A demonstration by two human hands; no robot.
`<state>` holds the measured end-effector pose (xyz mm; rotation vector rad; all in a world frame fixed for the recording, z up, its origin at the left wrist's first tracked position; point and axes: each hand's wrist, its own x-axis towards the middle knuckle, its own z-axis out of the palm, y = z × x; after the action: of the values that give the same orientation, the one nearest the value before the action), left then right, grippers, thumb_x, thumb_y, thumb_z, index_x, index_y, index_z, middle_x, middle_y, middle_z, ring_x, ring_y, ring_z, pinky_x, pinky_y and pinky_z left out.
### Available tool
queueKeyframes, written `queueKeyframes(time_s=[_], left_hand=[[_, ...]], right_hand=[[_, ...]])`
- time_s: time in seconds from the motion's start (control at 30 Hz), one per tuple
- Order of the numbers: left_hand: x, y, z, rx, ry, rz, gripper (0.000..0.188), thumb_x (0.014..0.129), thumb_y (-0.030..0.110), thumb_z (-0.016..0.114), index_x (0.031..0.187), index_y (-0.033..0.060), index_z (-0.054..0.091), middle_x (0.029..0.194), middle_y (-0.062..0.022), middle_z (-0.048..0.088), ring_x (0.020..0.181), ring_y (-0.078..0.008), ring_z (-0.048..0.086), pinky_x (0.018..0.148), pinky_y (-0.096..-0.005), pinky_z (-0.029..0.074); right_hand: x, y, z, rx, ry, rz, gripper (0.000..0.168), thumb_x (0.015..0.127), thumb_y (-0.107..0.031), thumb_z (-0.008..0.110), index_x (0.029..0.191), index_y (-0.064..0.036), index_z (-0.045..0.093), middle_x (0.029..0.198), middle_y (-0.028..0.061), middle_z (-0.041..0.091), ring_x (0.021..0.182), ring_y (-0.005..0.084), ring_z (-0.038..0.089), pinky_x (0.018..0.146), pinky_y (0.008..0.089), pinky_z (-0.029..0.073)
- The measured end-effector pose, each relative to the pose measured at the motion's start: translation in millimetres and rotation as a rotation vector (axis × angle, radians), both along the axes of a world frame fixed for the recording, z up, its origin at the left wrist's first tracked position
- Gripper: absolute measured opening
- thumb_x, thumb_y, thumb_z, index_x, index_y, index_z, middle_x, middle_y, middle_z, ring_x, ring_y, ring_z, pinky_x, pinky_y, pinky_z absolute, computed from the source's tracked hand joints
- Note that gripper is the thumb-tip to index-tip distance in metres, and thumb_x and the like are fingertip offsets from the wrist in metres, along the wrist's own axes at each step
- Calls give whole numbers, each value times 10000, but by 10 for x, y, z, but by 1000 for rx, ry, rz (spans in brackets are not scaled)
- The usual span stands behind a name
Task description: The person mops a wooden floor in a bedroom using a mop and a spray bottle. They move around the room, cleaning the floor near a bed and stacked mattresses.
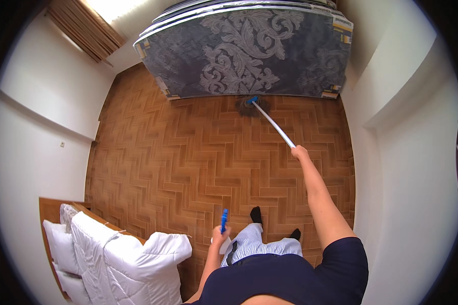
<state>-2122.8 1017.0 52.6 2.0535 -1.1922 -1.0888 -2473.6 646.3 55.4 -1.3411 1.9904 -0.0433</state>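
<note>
My right hand [300, 152] grips the pale handle of a mop [274, 126], arm stretched forward. The mop's blue socket and dark, spread strands [248, 109] rest on the wood-look herringbone floor [198, 152], right against the foot of a dark patterned mattress [244, 53] that stands on its long side. Low in the view, beside my left thigh, my left hand [220, 233] is closed around a spray bottle with a blue trigger head [224, 219]; its white body [226, 246] is partly hidden by the hand.
Further mattresses [213, 8] stand behind the patterned one. A bed with a white duvet [126, 267] and pillows [63, 244] is at the lower left. White walls [42, 95] run along both sides. A brown curtain [86, 28] hangs at the upper left.
</note>
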Motion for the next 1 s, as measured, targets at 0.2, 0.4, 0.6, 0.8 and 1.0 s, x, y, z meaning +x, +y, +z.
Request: queueKeyframes(time_s=[0.2, 0.4, 0.6, 0.8, 1.0], left_hand=[[108, -80, -236, 238, 20, -314, 257, 614, 326, 636, 603, 80, 566, 575, -97, 561, 551, -215, 550, 532, -317, 418], [464, -115, -837, 358, 127, -66, 299, 639, 300, 606, 501, 77, 462, 484, -24, 497, 458, -136, 481, 466, -294, 382], [294, -415, -792, 281, 19, -319, 246, 622, 271, 618, 568, 54, 515, 501, -79, 499, 497, -204, 512, 500, -307, 398], [44, -509, -526, 145, 6, -286, 232, 622, 244, 627, 569, 51, 509, 505, -87, 509, 484, -218, 505, 494, -306, 395], [-183, -517, -498, 1, 106, -118, 233, 650, 205, 617, 552, 55, 469, 496, -27, 456, 478, -101, 438, 467, -270, 365]], right_hand=[[-915, 1713, -477, -206, 148, 36, 429, 766, -385, 408, 771, 11, 572, 760, 243, 548, 733, 387, 530, 673, 436, 424], [-1175, 4249, 297, 42, 133, -187, 417, 766, -387, 431, 704, 10, 543, 702, 250, 538, 712, 400, 522, 640, 460, 412], [-975, 5053, 1000, 408, 119, -339, 464, 784, -425, 372, 785, -7, 573, 790, 227, 555, 795, 374, 523, 715, 426, 402], [-1223, 4053, 210, 292, -25, -285, 448, 794, -406, 366, 721, -7, 559, 679, 198, 556, 669, 343, 547, 603, 407, 419], [-1128, 1766, -389, 198, -455, -401, 433, 814, -403, 378, 623, -35, 505, 396, 76, 424, 294, 174, 422, 283, 318, 344]])
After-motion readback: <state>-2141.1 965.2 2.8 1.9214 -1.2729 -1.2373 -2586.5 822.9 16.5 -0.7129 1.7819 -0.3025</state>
